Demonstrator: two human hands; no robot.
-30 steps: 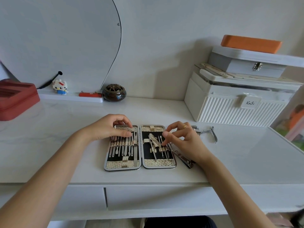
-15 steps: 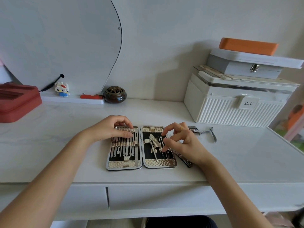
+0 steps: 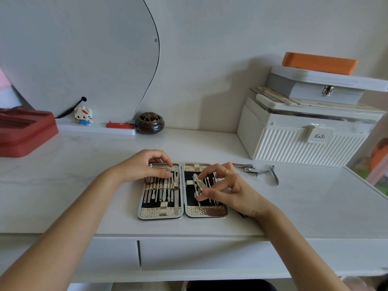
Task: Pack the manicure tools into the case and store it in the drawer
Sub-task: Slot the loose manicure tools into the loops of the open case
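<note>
The manicure case (image 3: 206, 212) lies open flat on the white desk, its two halves side by side, with several thin metal tools under elastic loops. My left hand (image 3: 142, 166) rests on the top of the left half, fingers curled over the tool tips. My right hand (image 3: 226, 189) hovers over the right half, thumb and fingers pinching a thin tool among the loops. Nail clippers (image 3: 245, 167) and cuticle nippers (image 3: 269, 174) lie loose on the desk to the right of the case. A closed drawer front (image 3: 201, 255) sits below the desk edge.
A white ribbed box (image 3: 304, 143) with a grey box and an orange block stacked on it stands at the back right. A dark round censer (image 3: 149, 122), a small toy figure (image 3: 83, 115) and a red tray (image 3: 25, 133) are at the back left, under a mirror.
My right hand has shifted slightly down over the right half, its thumb now lower on the tools. My left hand has stayed on the left half's top.
</note>
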